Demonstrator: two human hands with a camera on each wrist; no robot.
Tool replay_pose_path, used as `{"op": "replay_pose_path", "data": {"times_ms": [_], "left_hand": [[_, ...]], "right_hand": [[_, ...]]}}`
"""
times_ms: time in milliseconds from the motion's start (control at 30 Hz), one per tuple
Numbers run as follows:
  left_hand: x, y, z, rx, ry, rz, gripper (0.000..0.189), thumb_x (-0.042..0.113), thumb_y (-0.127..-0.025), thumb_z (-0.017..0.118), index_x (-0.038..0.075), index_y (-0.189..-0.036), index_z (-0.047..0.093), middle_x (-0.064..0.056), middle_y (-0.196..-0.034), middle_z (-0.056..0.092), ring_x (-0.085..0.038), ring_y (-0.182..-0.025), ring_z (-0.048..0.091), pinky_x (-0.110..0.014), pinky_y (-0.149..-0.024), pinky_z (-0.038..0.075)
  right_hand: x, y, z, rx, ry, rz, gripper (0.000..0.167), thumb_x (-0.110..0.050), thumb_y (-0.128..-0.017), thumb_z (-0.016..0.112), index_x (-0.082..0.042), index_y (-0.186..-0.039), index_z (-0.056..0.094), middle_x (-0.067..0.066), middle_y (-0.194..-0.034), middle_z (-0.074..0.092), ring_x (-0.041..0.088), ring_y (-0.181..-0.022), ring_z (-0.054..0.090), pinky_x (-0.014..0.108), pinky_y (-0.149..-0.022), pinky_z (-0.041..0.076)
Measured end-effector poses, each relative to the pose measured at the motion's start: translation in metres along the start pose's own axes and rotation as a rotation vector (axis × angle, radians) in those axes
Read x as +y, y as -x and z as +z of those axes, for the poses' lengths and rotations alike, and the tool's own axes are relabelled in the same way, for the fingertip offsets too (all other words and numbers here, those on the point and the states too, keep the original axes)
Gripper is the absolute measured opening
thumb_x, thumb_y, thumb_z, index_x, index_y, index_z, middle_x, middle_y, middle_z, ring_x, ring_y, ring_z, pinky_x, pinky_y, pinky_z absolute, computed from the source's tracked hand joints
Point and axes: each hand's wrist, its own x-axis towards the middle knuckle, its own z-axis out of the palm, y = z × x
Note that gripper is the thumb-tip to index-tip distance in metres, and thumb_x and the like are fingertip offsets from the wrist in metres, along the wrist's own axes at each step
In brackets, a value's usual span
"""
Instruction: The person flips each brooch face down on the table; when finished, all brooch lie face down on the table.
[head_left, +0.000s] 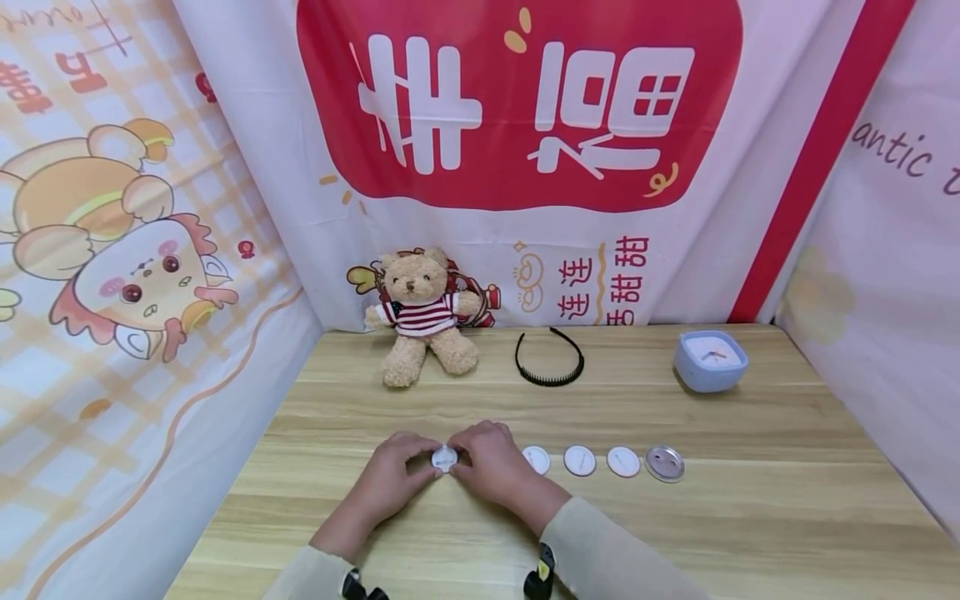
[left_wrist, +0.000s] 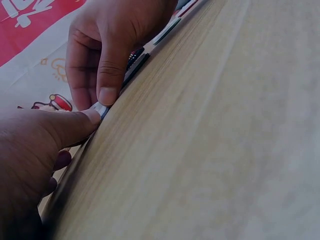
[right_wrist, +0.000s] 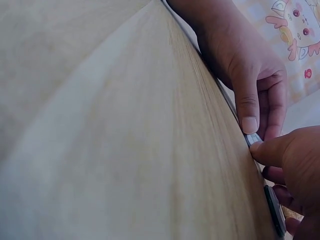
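Between both hands a small round white badge (head_left: 444,458) lies at the wood-grain table's middle left, its rim held from either side. My left hand (head_left: 395,475) grips its left edge with thumb and fingertips. From the right, my right hand (head_left: 491,462) pinches the opposite edge. In the left wrist view the badge (left_wrist: 101,109) is low against the tabletop, mostly covered by fingers. Rightward runs a row: a white badge (head_left: 536,459) partly behind the right hand, another white badge (head_left: 580,461), a third white badge (head_left: 623,462), and a silver badge (head_left: 665,464) showing its metal back.
A teddy bear (head_left: 420,308) in a striped shirt sits at the table's back left. Beside it lies a black headband (head_left: 551,379), and a blue clock (head_left: 710,362) stands at the back right. Printed cloth (head_left: 517,167) hangs behind and along both sides of the table (head_left: 750,517).
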Motion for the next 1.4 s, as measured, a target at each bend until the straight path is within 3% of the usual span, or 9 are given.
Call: {"op": "replay_pose_path", "data": {"times_ms": [267, 700, 1000, 1200, 1400], "left_hand": [[-0.001, -0.003, 0.000, -0.006, -0.053, 0.075, 0.032, 0.027, -0.090, 0.091, 0.022, -0.121, 0.083, 0.013, -0.120, 0.079, -0.012, -0.122, 0.068, -0.045, -0.111, 0.056], [0.001, -0.007, 0.001, -0.025, -0.071, 0.093, 0.026, 0.029, -0.093, 0.089, 0.022, -0.118, 0.085, 0.013, -0.120, 0.080, -0.011, -0.121, 0.067, -0.044, -0.110, 0.057], [0.003, -0.009, 0.000, -0.040, -0.049, 0.078, 0.024, 0.027, -0.092, 0.090, 0.022, -0.116, 0.085, 0.013, -0.120, 0.079, -0.010, -0.120, 0.067, -0.043, -0.109, 0.057], [0.008, -0.010, -0.002, -0.039, -0.027, 0.010, 0.021, 0.030, -0.096, 0.087, 0.024, -0.116, 0.083, 0.012, -0.117, 0.078, -0.013, -0.120, 0.068, -0.045, -0.110, 0.057], [0.017, -0.014, -0.002, -0.005, -0.076, -0.027, 0.035, 0.035, -0.103, 0.078, 0.016, -0.132, 0.077, -0.001, -0.130, 0.077, -0.025, -0.129, 0.069, -0.050, -0.115, 0.054]], "right_hand": [[0.002, -0.001, -0.002, -0.006, 0.081, -0.057, 0.021, -0.034, -0.100, 0.079, -0.025, -0.118, 0.083, -0.010, -0.119, 0.080, 0.017, -0.119, 0.069, 0.048, -0.111, 0.050], [0.003, 0.000, -0.003, -0.038, 0.108, -0.063, 0.020, -0.034, -0.103, 0.076, -0.025, -0.119, 0.083, -0.009, -0.124, 0.078, 0.019, -0.124, 0.067, 0.050, -0.115, 0.048], [0.005, 0.003, -0.015, -0.035, 0.107, -0.064, 0.030, -0.036, -0.105, 0.073, -0.021, -0.130, 0.079, -0.003, -0.130, 0.076, 0.020, -0.128, 0.065, 0.048, -0.118, 0.047], [0.007, 0.007, -0.028, 0.002, 0.139, -0.086, 0.034, -0.039, -0.104, 0.074, -0.020, -0.132, 0.077, 0.000, -0.132, 0.074, 0.021, -0.129, 0.063, 0.049, -0.121, 0.045], [0.014, 0.010, -0.042, -0.002, 0.193, -0.081, 0.042, -0.041, -0.107, 0.069, -0.018, -0.142, 0.070, 0.001, -0.141, 0.070, 0.023, -0.137, 0.058, 0.050, -0.125, 0.041]]}}
